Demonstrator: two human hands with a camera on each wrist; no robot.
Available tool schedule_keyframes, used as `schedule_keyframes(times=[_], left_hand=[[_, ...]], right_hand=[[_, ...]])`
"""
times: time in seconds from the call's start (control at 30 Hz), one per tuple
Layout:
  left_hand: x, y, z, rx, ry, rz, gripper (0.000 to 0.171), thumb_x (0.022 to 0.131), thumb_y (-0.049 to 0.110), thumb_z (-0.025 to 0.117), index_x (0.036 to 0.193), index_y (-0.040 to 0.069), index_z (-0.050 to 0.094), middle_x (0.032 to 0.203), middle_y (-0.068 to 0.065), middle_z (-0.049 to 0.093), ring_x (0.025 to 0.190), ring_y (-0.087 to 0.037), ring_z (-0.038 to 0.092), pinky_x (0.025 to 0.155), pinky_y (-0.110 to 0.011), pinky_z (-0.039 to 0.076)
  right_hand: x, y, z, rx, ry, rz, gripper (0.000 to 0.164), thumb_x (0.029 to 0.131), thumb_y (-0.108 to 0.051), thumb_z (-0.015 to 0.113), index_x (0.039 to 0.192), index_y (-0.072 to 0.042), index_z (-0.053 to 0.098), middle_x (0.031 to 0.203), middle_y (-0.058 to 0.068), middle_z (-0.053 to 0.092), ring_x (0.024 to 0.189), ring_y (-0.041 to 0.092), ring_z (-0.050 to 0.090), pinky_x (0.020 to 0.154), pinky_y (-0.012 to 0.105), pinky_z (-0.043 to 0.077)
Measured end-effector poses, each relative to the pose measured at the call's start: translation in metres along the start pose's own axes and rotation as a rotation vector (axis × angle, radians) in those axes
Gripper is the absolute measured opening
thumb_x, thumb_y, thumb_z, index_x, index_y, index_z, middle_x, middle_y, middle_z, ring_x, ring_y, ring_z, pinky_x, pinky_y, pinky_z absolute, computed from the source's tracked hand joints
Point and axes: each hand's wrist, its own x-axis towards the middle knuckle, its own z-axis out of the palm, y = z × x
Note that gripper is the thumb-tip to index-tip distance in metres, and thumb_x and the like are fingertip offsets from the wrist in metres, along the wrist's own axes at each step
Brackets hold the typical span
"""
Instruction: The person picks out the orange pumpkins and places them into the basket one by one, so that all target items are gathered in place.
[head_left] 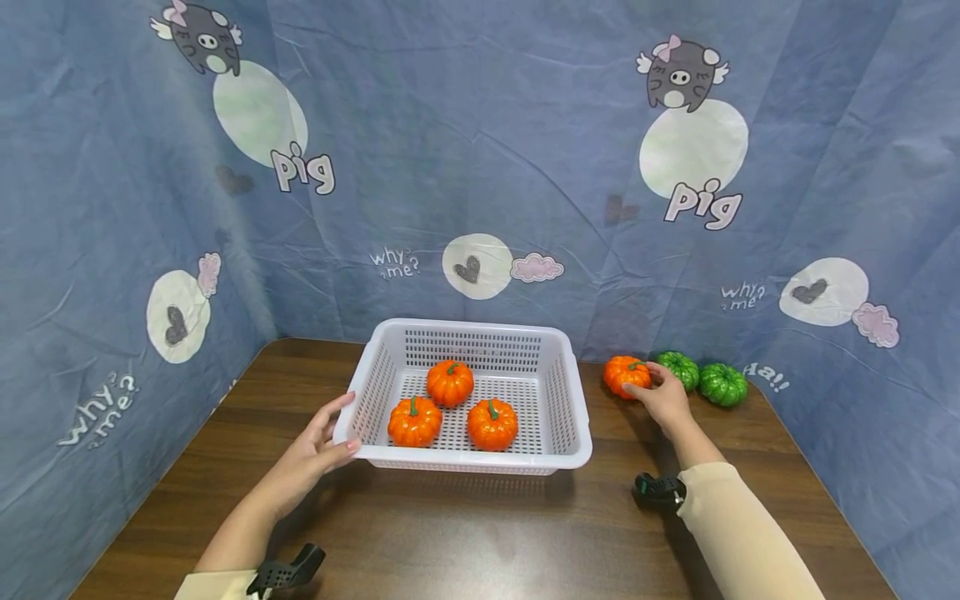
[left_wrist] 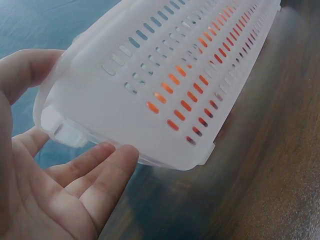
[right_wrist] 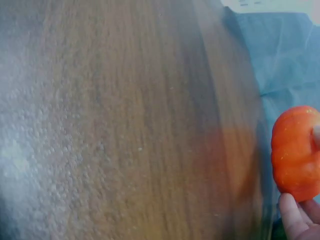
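Observation:
A white plastic basket (head_left: 465,459) with slotted walls stands on the table, and three orange toy pumpkins sit inside: one at the back (head_left: 450,383), one at front left (head_left: 415,422) and one at front right (head_left: 492,425). My left hand (head_left: 306,460) grips its front left corner; in the left wrist view thumb and fingers lie on either side of the basket's rim (left_wrist: 95,95). Off to the basket's right, my right hand (head_left: 666,403) pinches another orange pumpkin (head_left: 621,375). Part of that pumpkin (right_wrist: 295,155) is cut off in the right wrist view.
Two green toy pumpkins, a nearer-left one (head_left: 679,371) and a far-right one (head_left: 723,384), sit beside my right hand at the table's back edge. A blue printed cloth (head_left: 480,150) hangs behind and along both sides of the brown wooden table (head_left: 465,533).

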Motion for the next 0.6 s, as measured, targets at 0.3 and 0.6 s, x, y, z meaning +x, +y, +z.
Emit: schedule_keyframes(times=[0.3, 0.6], left_hand=[[-0.001, 0.001, 0.000, -0.007, 0.000, 0.010, 0.077, 0.097, 0.010, 0.061, 0.159, 0.015, 0.015, 0.150, -0.033, 0.032, 0.119, -0.032, 0.053, 0.090, -0.024, 0.050], [-0.001, 0.000, 0.001, 0.000, 0.001, 0.008, 0.076, 0.098, 0.010, 0.061, 0.159, 0.015, 0.015, 0.150, -0.033, 0.032, 0.121, -0.036, 0.052, 0.090, -0.024, 0.049]], right_hand=[[-0.011, -0.009, -0.008, -0.044, 0.021, -0.038, 0.072, 0.090, -0.014, 0.073, 0.148, 0.007, 0.036, 0.145, 0.034, 0.042, 0.129, 0.047, 0.048, 0.105, 0.050, 0.041], [-0.024, -0.017, -0.016, -0.067, -0.026, -0.069, 0.072, 0.089, -0.015, 0.075, 0.146, 0.010, 0.039, 0.142, 0.035, 0.045, 0.126, 0.046, 0.051, 0.095, 0.037, 0.049]])
